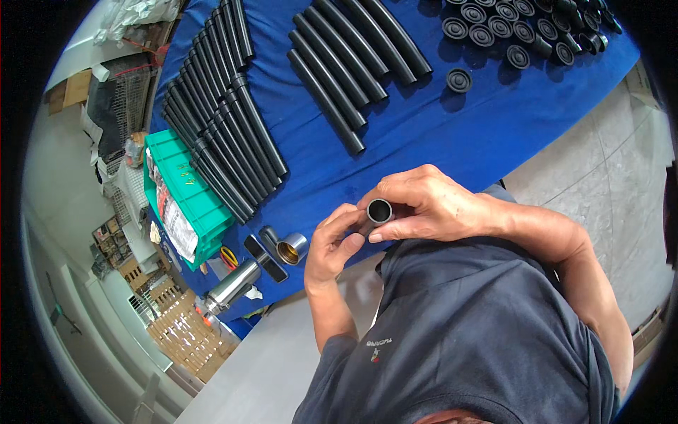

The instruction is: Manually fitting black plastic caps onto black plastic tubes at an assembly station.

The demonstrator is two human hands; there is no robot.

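A short black tube point(380, 211) stands in front of my body with its hollow round end facing up. My right hand point(441, 208) grips it from the right, fingers curled behind and thumb pressed along the near side. From the left, my left hand point(335, 247) closes its fingers and thumb on the tube's lower side. The tube's far end is hidden beneath my hands. Beyond my hands, several long black tubes point(339, 81) lie side by side on the blue cloth point(438, 134).
More black tubes with wider collars point(247, 134) lie at the left. Several round black caps point(459, 80) cluster at the far right. Near the left edge are a green crate point(213, 225), a steel mug point(296, 247), a steel flask point(233, 285) and a dark phone-like slab point(265, 258).
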